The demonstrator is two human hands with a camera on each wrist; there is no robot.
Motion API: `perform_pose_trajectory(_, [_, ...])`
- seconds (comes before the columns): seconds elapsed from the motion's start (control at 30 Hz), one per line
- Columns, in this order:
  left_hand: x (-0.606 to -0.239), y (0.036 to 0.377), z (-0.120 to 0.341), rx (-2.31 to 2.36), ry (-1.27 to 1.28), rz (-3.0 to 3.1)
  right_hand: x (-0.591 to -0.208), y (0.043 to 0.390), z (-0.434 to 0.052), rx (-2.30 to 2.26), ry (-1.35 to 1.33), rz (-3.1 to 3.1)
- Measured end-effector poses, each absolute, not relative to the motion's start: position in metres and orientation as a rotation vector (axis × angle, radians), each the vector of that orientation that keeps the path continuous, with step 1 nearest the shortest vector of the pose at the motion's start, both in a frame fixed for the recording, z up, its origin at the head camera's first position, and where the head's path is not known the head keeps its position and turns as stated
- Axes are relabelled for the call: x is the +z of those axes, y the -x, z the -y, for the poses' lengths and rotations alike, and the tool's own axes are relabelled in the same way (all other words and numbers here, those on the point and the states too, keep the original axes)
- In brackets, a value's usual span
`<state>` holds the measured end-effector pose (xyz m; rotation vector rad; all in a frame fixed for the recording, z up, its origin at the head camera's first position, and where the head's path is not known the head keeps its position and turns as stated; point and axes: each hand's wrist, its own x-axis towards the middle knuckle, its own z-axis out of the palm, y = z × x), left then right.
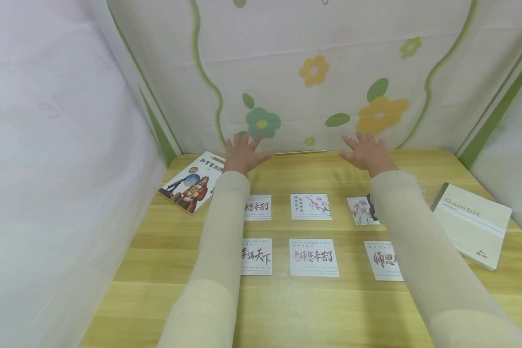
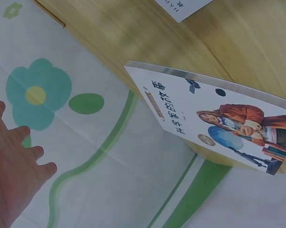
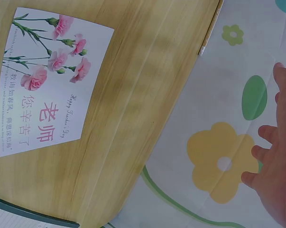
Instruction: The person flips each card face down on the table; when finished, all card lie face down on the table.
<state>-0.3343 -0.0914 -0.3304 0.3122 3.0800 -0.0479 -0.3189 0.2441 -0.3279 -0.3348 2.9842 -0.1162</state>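
Note:
Both hands are held out over the far side of the wooden table, fingers spread and nothing in them. The left hand is nearest to a picture book with a figure in red on its cover; its sleeve covers part of the book and of the left cards. My right hand reaches in front of the flowered cloth, beyond a card with pink carnations. Its sleeve partly hides that card in the head view. Between the hands, a thin gold-coloured stick lies along the table's far edge.
Printed greeting cards lie in two rows, among them a blossom card and a red-lettered card in the middle. A pale notebook with a dark spine lies at the right. White cloth with printed flowers hangs behind the table.

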Motion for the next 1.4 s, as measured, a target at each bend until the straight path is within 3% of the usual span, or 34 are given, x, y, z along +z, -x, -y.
perform_pose_trajectory(0.7, [-0.329, 0.331, 0.087, 0.014, -0.352, -3.079, -0.323, 0.315, -0.244, -0.104, 0.368, -2.996])
perform_pose_trajectory(0.9, [-0.346, 0.314, 0.06, 0.492, -0.33, -2.938, -0.349, 0.308, -0.226, -0.281, 0.469, -2.925])
perform_pose_trajectory(1.13, [-0.377, 0.278, 0.016, 1.056, -0.115, -2.552, -0.388, 0.28, -0.189, -0.656, 0.369, -2.658])
perform_pose_trajectory(1.4, [-0.394, 0.264, -0.004, 1.355, 0.232, -2.366, -0.395, 0.26, -0.161, -0.798, 0.167, -2.573])
